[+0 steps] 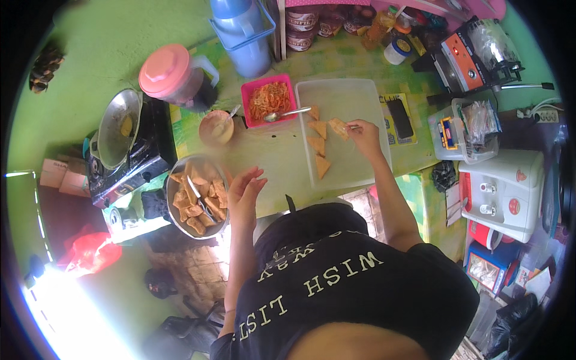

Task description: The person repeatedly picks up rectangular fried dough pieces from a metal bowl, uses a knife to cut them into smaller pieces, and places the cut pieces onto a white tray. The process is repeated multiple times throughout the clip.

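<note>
My right hand (363,135) pinches a triangular piece of fried tofu (338,128) over a translucent plastic tray (351,171). Several more fried tofu triangles (317,145) lie in a column along the tray's left side. My left hand (245,193) is raised with fingers apart and nothing in it, beside a metal pan (170,198) of fried tofu pieces (191,209) with scissors (198,195) on top. A pink square container (246,105) holds shredded vegetables (270,100), with a metal spoon (288,114) resting across its rim. A small bowl (204,130) holds pale paste and a spoon.
At the left stand a gas stove (148,166) with a wok (137,112), and a pink-lidded pitcher (166,76). A blue flask (247,40) is at the back. Right of the tray lies a phone (399,118); beyond are a plastic box (459,157) and a water dispenser (517,198).
</note>
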Demonstrator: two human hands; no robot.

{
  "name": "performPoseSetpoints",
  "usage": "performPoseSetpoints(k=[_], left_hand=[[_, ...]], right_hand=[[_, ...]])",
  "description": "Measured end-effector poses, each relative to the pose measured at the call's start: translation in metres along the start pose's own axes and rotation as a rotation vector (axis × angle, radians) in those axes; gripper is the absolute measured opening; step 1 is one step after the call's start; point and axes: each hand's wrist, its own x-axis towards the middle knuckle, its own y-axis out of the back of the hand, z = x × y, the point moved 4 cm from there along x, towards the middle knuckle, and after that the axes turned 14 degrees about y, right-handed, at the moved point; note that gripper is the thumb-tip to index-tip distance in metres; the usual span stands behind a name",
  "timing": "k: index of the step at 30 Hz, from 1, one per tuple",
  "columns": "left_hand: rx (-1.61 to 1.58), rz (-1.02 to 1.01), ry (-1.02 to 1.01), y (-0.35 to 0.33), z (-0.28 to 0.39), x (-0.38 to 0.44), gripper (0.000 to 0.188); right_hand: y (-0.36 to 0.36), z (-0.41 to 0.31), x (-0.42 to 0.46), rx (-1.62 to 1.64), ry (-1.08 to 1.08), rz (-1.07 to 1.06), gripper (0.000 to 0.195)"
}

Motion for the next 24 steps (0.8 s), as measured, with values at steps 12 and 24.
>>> performPoseSetpoints(k=[12,24], left_hand=[[0.028,0.201,-0.020,0.012,0.005,-0.025,0.023],[-0.027,0.272,-0.039,0.026,-0.005,-0.037,0.023]], right_hand=[[-0.058,0.065,0.109,-0.092,0.214,-0.010,0.015],[-0.092,0.077,0.128,-0.077,0.357,-0.038,0.009]])
